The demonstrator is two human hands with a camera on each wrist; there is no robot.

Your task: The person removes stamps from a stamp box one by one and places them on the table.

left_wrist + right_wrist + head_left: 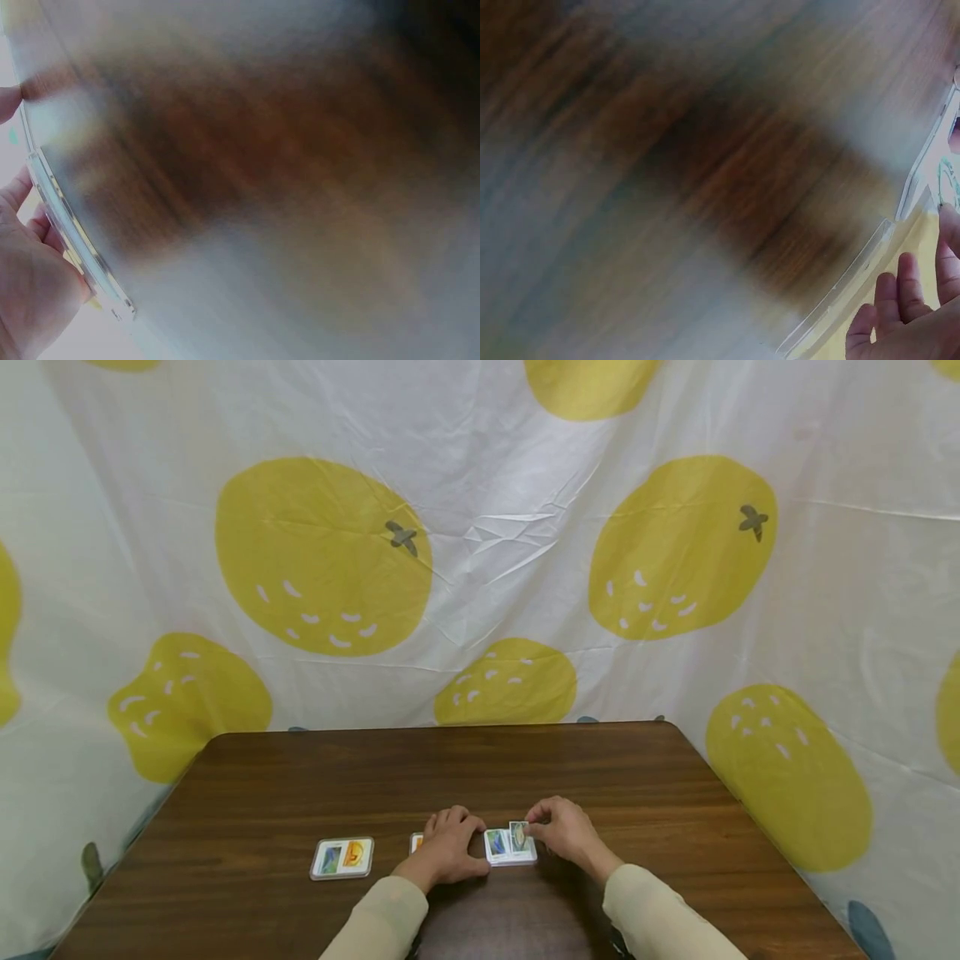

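My right hand [566,833] pinches a small picture card [517,838] between thumb and fingertips. The card stands over the right half of a white-framed flat case [512,862], where a blue-green picture [497,842] fills the left half. Beside the case's left edge rests my left hand [448,850], thumb and index finger spread along that side, the other fingers loosely bent. A second case [416,840] is mostly hidden behind the left hand. In the right wrist view, the right hand [907,326] and pinched card [948,182] show at the right edge.
Left of the hands, another case [342,858] lies flat with a green-blue picture and an orange one side by side. The dark wooden table [360,777] reaches back to a white curtain [487,468] printed with yellow fruit.
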